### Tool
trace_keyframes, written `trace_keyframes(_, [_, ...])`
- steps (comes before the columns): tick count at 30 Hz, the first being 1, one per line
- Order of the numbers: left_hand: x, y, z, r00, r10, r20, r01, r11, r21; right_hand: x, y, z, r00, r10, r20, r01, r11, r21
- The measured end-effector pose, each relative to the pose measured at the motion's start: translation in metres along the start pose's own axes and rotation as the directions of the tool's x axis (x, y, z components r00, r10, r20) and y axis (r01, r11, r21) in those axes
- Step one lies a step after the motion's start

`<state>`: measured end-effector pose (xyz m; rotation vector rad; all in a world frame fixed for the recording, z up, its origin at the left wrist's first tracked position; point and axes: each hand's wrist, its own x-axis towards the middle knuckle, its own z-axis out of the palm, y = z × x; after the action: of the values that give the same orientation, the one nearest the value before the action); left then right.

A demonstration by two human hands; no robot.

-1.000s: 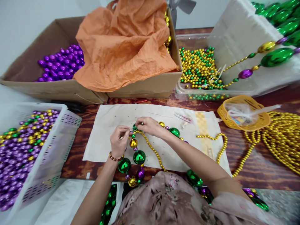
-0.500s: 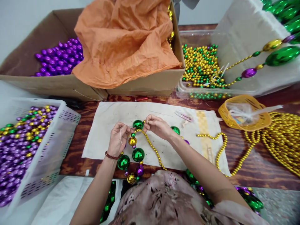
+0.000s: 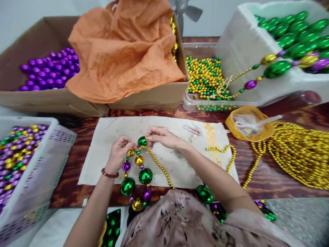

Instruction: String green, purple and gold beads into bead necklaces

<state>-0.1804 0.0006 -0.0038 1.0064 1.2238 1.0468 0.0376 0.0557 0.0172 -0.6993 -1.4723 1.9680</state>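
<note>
My left hand (image 3: 120, 151) is closed in a pinch, with a thin white thread hanging from its fingers beside a gold bead. My right hand (image 3: 161, 136) pinches at a green bead (image 3: 142, 141); what its fingertips hold is too small to tell. Between and below the hands hangs a strand of large green, gold and purple beads (image 3: 145, 176), looping over the table's front edge. A string of small gold beads (image 3: 160, 166) runs from near the fingertips down to the floral shirt. Under my hands lies a white cloth (image 3: 95, 151), with a thin purple tool (image 3: 191, 130) on it.
Behind the cloth stand a cardboard box (image 3: 154, 94) with orange fabric (image 3: 123, 58), a clear bin (image 3: 221, 104) and a foam box (image 3: 239, 37). A white basket (image 3: 58, 137) of beads is left. At right are a yellow basket (image 3: 250, 135) and coiled gold beads (image 3: 300, 154).
The view has shifted to the right. My right fingers are now at the green bead, and the gold bead by my left fingers shows more fully.
</note>
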Motion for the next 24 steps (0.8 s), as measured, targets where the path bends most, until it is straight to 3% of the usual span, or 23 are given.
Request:
trace_keyframes(2, [0.003, 0.004, -0.001, 0.998, 0.038, 0.054, -0.037, 0.999, -0.016, 0.009, -0.014, 0.007, 1.000, -0.013, 0.018, 0.012, 0.998, 0.056])
trace_keyframes(5, [0.005, 0.006, 0.001, 0.991, 0.071, 0.111, -0.073, 0.997, 0.009, 0.024, -0.023, 0.019, 0.998, -0.048, -0.043, 0.050, 0.998, 0.036])
trace_keyframes(8, [0.004, 0.006, 0.008, 0.991, 0.054, 0.120, -0.061, 0.997, 0.054, 0.029, -0.019, 0.022, 0.990, -0.081, -0.118, 0.080, 0.997, -0.014])
trace_keyframes(10, [0.004, 0.006, 0.013, 0.994, 0.046, 0.099, -0.051, 0.997, 0.055, 0.023, -0.012, 0.013, 0.979, -0.111, -0.171, 0.099, 0.992, -0.079])
trace_keyframes(12, [0.006, 0.005, 0.017, 0.999, 0.030, 0.045, -0.031, 0.999, 0.031, 0.005, -0.007, -0.009, 0.956, -0.143, -0.256, 0.062, 0.952, -0.299])
trace_keyframes(13, [0.007, 0.005, 0.019, 1.000, 0.018, 0.005, -0.018, 1.000, 0.003, -0.008, -0.004, -0.025, 0.937, -0.156, -0.313, -0.003, 0.891, -0.454])
trace_keyframes(14, [0.009, 0.004, 0.021, 0.999, 0.001, -0.040, -0.003, 0.999, -0.035, -0.023, -0.002, -0.043, 0.915, -0.150, -0.375, -0.124, 0.779, -0.614])
trace_keyframes(15, [0.010, 0.003, 0.022, 0.996, -0.018, -0.086, 0.011, 0.997, -0.083, -0.039, -0.001, -0.062, 0.875, -0.115, -0.470, -0.314, 0.603, -0.733])
trace_keyframes(17, [0.014, 0.000, 0.024, 0.986, -0.062, -0.152, 0.034, 0.984, -0.176, -0.073, 0.002, -0.100, 0.802, -0.094, -0.590, -0.482, 0.479, -0.733])
trace_keyframes(19, [0.016, -0.003, 0.025, 0.980, -0.093, -0.177, 0.049, 0.970, -0.237, -0.099, 0.007, -0.129, 0.761, -0.075, -0.645, -0.569, 0.402, -0.718])
trace_keyframes(21, [0.017, -0.005, 0.025, 0.978, -0.103, -0.179, 0.051, 0.961, -0.271, -0.114, 0.015, -0.148, 0.751, -0.053, -0.658, -0.601, 0.358, -0.715])
trace_keyframes(24, [0.018, -0.007, 0.025, 0.978, -0.098, -0.184, 0.039, 0.954, -0.297, -0.119, 0.030, -0.158, 0.769, -0.052, -0.638, -0.599, 0.293, -0.746])
